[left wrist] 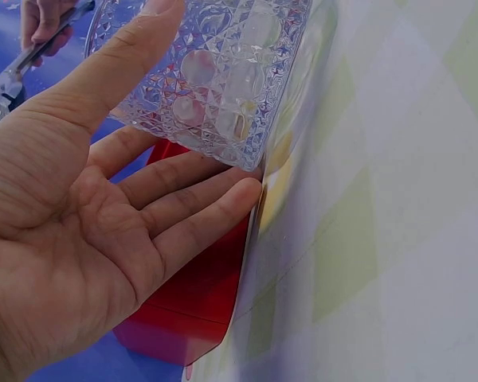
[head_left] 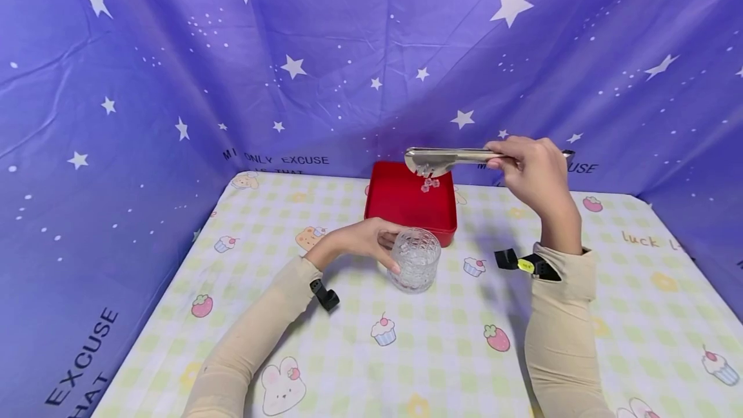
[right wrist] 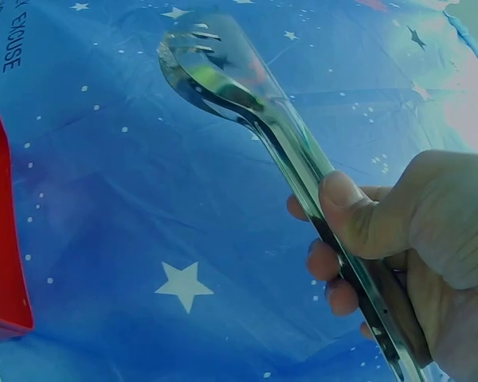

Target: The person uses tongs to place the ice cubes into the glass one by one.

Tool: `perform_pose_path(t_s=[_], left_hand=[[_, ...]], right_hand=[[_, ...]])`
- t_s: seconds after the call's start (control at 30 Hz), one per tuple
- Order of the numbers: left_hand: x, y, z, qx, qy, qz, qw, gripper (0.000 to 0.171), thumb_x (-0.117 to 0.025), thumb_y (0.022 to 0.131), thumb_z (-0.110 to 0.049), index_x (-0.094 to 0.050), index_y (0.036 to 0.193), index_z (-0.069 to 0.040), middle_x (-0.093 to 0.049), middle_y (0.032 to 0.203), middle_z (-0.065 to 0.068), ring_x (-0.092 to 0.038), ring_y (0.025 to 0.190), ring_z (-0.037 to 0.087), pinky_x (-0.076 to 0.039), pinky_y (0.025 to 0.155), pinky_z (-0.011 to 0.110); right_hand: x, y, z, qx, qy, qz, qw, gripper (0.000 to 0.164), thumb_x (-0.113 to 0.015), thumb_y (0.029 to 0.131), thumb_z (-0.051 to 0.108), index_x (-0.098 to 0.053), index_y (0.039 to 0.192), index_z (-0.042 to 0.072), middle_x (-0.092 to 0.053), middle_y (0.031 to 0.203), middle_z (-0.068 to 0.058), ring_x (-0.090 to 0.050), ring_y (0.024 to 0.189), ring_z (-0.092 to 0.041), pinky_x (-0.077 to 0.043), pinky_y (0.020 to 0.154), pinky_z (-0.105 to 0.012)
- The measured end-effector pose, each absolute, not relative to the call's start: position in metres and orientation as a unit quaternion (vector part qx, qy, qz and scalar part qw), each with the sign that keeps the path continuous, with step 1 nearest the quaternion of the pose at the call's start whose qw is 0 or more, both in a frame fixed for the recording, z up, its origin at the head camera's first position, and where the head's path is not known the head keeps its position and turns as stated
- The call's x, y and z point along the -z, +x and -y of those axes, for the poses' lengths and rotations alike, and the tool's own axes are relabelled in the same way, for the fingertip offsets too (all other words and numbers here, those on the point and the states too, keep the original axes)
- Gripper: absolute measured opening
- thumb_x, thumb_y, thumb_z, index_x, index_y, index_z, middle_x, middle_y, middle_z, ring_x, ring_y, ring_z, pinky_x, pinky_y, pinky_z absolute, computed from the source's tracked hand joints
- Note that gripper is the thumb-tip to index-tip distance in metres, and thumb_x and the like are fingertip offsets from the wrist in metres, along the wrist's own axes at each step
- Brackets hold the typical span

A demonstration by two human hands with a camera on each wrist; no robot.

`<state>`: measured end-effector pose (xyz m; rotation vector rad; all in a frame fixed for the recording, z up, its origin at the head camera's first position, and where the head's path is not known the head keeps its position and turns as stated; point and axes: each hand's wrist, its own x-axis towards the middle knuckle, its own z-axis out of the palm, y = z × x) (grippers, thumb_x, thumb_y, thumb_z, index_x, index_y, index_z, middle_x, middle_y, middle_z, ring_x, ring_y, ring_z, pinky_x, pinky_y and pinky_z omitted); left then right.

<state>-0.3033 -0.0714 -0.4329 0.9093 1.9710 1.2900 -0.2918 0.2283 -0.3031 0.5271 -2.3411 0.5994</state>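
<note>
My left hand (head_left: 368, 239) holds a clear cut-glass tumbler (head_left: 415, 262) on the table, its thumb on the near side and fingers behind. Through the tumbler's patterned wall in the left wrist view, several clear rounded lumps (left wrist: 197, 67) show. My right hand (head_left: 536, 169) grips metal tongs (head_left: 458, 156) by the handles, raised above the red tray (head_left: 406, 211). At the tongs' head (right wrist: 211, 72) the two arms lie close together. Something clear seems to be between the tips, but its shape is hard to tell. Small clear pieces (head_left: 428, 185) lie in the tray, below the tips.
The table is covered with a checked cloth (head_left: 325, 353) printed with cupcakes, strawberries and rabbits. A purple star-patterned curtain (head_left: 348, 37) hangs close behind the tray and along the sides. Black straps (head_left: 325, 295) are worn on both wrists.
</note>
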Motion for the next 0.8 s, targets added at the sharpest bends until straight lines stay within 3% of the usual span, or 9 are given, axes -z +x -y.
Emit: perform_pose_path(t_s=[0.13, 0.3, 0.57, 0.8], left_hand=[[0.4329, -0.3032, 0.0711, -0.483, 0.345, -0.746, 0.303, 0.078, -0.086, 0.078, 0.001, -0.053, 0.148, -0.006, -0.06, 0.147, 0.012, -0.06, 0.133, 0.023, -0.05, 0.111, 0.027], [0.4329, -0.3034, 0.0705, -0.479, 0.347, -0.749, 0.298, 0.078, -0.086, 0.078, 0.001, -0.051, 0.148, -0.003, -0.059, 0.146, 0.015, -0.061, 0.132, 0.027, -0.052, 0.109, 0.027], [0.4328, -0.3045, 0.0719, -0.474, 0.356, -0.75, 0.292, 0.078, -0.085, 0.078, 0.001, -0.05, 0.147, 0.002, -0.06, 0.145, 0.018, -0.062, 0.13, 0.026, -0.053, 0.107, 0.029], [0.4333, -0.3044, 0.0721, -0.486, 0.342, -0.743, 0.307, 0.077, -0.085, 0.078, 0.003, -0.052, 0.147, 0.0, -0.062, 0.141, 0.017, -0.062, 0.129, 0.026, -0.054, 0.107, 0.028]], right_hand=[[0.3017, -0.29, -0.2311, -0.224, 0.224, 0.89, 0.327, 0.019, -0.082, 0.083, 0.009, -0.081, 0.101, 0.007, -0.072, 0.078, -0.01, -0.037, 0.058, -0.011, -0.03, 0.063, -0.029], [0.2994, -0.2874, -0.2333, -0.215, 0.26, 0.889, 0.309, 0.015, -0.083, 0.082, 0.008, -0.082, 0.096, 0.01, -0.072, 0.076, -0.005, -0.037, 0.057, -0.009, -0.026, 0.054, -0.023], [0.2949, -0.2854, -0.2333, -0.228, 0.3, 0.899, 0.223, 0.018, -0.083, 0.082, 0.003, -0.082, 0.098, 0.01, -0.061, 0.068, 0.003, -0.037, 0.058, -0.006, -0.028, 0.056, -0.023], [0.2999, -0.2899, -0.2302, -0.225, 0.337, 0.898, 0.169, 0.021, -0.083, 0.08, 0.002, -0.081, 0.1, 0.008, -0.061, 0.069, 0.005, -0.038, 0.056, -0.002, -0.031, 0.055, -0.022]])
